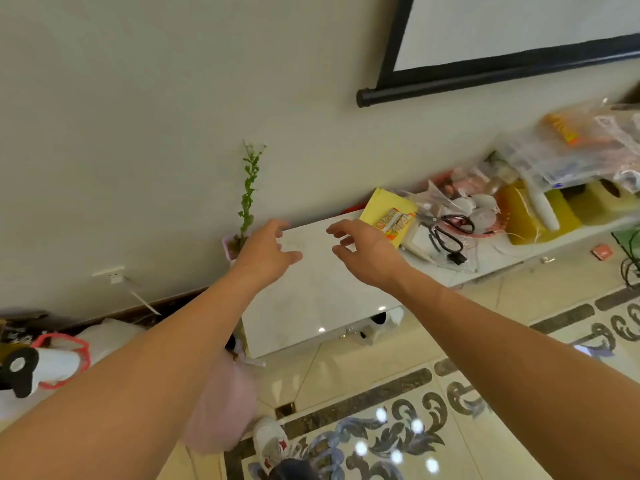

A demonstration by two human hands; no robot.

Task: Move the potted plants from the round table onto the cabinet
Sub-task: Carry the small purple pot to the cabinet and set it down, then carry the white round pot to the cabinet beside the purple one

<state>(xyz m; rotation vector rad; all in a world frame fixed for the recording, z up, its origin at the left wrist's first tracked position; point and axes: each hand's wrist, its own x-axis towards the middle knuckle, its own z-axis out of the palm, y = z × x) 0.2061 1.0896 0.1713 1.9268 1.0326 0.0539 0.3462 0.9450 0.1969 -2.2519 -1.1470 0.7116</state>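
A thin tall green plant (248, 192) in a small pink pot (228, 249) stands at the left end of the white cabinet (311, 299), against the wall. My left hand (268, 249) hovers open just right of the pot, partly covering it. My right hand (363, 251) is open too, above the bare white cabinet top, fingers spread, holding nothing. The round table is out of view.
Clutter fills the cabinet's right part: a yellow envelope with snack packs (389, 216), black scissors (446, 230), plastic bags (571, 150), yellow containers (540, 213). A projector screen (502, 39) hangs above. A wall socket (112, 275) and a plush toy (38, 365) are at the left. My shoe (272, 441) is on the patterned floor.
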